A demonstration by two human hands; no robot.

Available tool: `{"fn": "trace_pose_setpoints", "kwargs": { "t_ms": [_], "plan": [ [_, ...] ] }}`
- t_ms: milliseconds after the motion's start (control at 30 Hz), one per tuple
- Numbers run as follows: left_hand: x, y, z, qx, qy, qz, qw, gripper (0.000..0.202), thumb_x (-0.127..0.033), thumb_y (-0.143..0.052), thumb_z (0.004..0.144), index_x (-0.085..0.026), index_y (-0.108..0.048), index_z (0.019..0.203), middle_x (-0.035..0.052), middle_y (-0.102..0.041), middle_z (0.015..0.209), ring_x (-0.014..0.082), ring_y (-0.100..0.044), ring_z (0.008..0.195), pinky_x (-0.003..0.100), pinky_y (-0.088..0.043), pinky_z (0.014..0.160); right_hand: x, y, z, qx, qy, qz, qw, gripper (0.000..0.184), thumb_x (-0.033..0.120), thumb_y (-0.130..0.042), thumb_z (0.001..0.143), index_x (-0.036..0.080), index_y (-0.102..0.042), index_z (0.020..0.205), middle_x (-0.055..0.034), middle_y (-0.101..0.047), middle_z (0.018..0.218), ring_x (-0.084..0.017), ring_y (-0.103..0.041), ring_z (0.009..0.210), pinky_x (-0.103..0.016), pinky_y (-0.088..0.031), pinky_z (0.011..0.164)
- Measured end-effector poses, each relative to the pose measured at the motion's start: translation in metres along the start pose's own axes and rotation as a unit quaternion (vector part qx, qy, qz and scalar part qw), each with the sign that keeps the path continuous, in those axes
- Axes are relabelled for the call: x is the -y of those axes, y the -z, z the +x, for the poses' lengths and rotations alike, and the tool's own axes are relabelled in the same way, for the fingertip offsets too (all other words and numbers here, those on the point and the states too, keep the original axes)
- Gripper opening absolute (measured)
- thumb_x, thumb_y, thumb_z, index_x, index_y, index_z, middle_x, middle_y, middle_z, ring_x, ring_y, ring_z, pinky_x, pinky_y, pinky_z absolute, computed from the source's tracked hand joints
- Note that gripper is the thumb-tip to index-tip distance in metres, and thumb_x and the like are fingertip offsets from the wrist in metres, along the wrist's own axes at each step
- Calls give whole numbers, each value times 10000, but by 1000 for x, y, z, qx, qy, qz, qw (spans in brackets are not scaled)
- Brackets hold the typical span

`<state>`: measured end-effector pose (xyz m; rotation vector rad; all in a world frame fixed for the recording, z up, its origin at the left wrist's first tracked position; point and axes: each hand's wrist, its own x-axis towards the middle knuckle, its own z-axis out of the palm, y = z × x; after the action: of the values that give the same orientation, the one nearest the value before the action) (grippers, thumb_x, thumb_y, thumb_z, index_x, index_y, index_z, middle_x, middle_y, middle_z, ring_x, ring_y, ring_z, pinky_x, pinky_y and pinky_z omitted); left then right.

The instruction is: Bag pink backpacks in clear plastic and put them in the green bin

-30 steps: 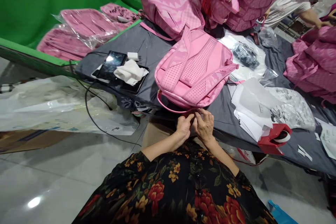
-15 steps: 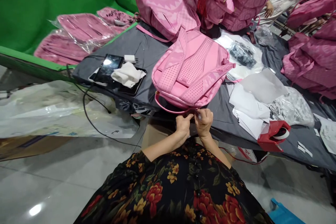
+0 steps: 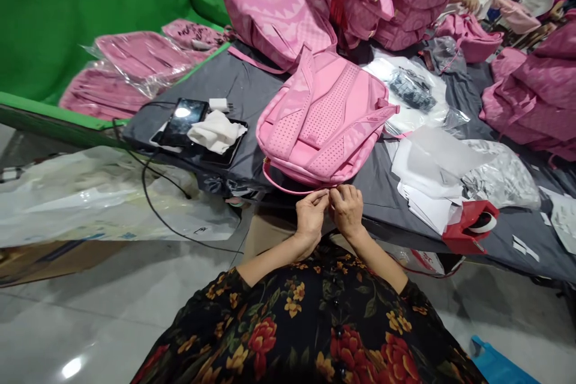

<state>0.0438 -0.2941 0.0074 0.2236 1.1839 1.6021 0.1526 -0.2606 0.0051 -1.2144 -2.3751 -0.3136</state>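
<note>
A pink backpack (image 3: 321, 123) lies on the dark cloth-covered table, its padded straps and dotted back panel facing up. Along its near edge a thin pink strap (image 3: 283, 185) loops out and runs to my fingers. My left hand (image 3: 310, 216) is closed in a pinch at the end of this strap, just in front of the bag. Close beside it, fingertips almost meeting, my right hand (image 3: 346, 210) is closed too, knuckles up. Whatever small part sits between the right fingers is hidden by them.
To the left are a dark tablet (image 3: 191, 117), a white cloth (image 3: 216, 132) and a cable. On the right lie white papers (image 3: 423, 192), plastic bags and a red tape dispenser (image 3: 470, 227). Stacked pink backpacks (image 3: 373, 0) stand behind. A green-lined bin (image 3: 103, 0) holds wrapped bags. Another person's hand (image 3: 468, 1) shows at the back.
My hands have drawn closer together at the strap's end, with the right fingers turned further over. At the back, the other person's hand has moved and a pink bag now shows beside it.
</note>
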Motion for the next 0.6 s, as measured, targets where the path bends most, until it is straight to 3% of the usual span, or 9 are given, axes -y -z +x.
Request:
{"fn": "trace_pose_setpoints", "kwargs": {
  "t_ms": [133,267,333,433,600],
  "plan": [
    [5,17,-4,6,-16,9,1000,300,-269,-873,624,-165,-779,889,63,-770,924,189,-713,922,349,-530,958,1,-4,0,-11,-50,55,997,178,188,-535,1009,220,-668,896,-63,-654,899,-211,-510,894,-340,-338,773],
    [16,10,6,82,58,-52,994,337,-393,-889,670,-143,-751,848,86,-769,970,225,-698,1058,381,-494,1047,2,3,1,-7,-114,137,984,166,262,-568,1012,218,-682,899,-50,-688,872,-202,-564,866,-330,-377,766],
    [20,0,14,125,106,-107,981,400,-420,-926,622,-139,-744,841,96,-772,981,254,-691,1121,405,-476,1086,1,7,4,-5,-164,211,964,194,296,-574,998,218,-682,858,-36,-694,832,-193,-588,822,-320,-410,757],
    [23,-8,23,140,142,-133,971,437,-379,-974,546,-154,-735,835,79,-777,973,261,-680,1162,411,-461,1107,-8,11,10,17,-214,325,921,221,324,-584,954,217,-675,783,-18,-691,767,-177,-601,761,-297,-448,732],
    [25,-4,26,151,103,-100,978,513,-423,-1001,485,-177,-754,861,65,-780,1011,249,-683,1143,388,-476,1082,-23,8,22,91,-255,394,878,280,389,-633,866,203,-601,659,12,-622,651,-140,-536,649,-261,-400,647]
  ]
}}
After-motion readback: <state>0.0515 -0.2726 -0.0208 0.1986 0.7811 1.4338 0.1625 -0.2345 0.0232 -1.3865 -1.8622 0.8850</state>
